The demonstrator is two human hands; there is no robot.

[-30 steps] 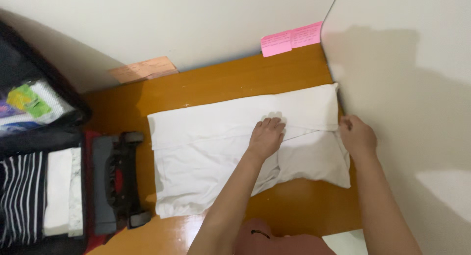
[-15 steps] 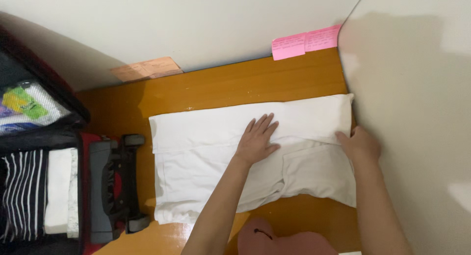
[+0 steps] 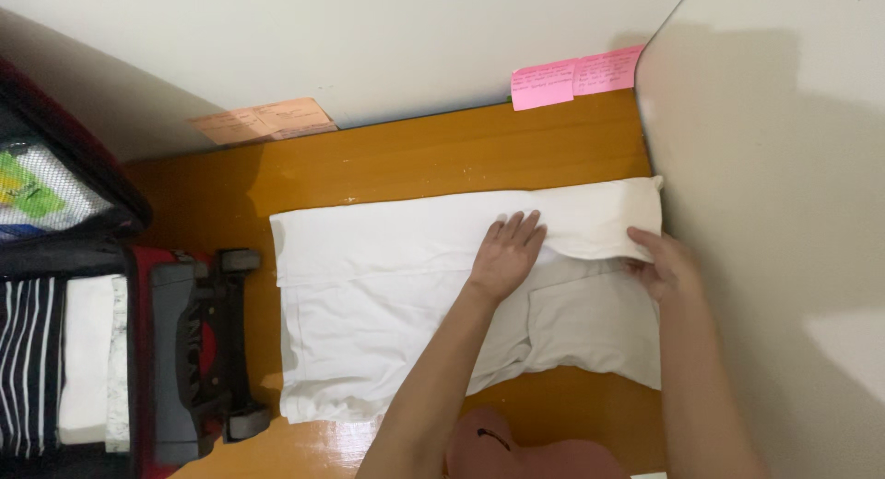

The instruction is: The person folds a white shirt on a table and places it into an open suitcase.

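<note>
One white folded garment (image 3: 387, 295) lies flat on the orange-brown wooden floor (image 3: 415, 161), its right end against the wall. The left hand (image 3: 505, 255) presses on its middle, palm down and fingers spread, gripping nothing. The right hand (image 3: 666, 265) pinches the edge of the folded-over flap at the right end; its fingertips are tucked under the cloth and hidden. To the left, one open suitcase (image 3: 88, 341) is cut off by the frame, with striped and white fabric inside. Two pink notes (image 3: 576, 75) and one orange note (image 3: 260, 120) stick to the wall; their writing is too small to make out.
</note>
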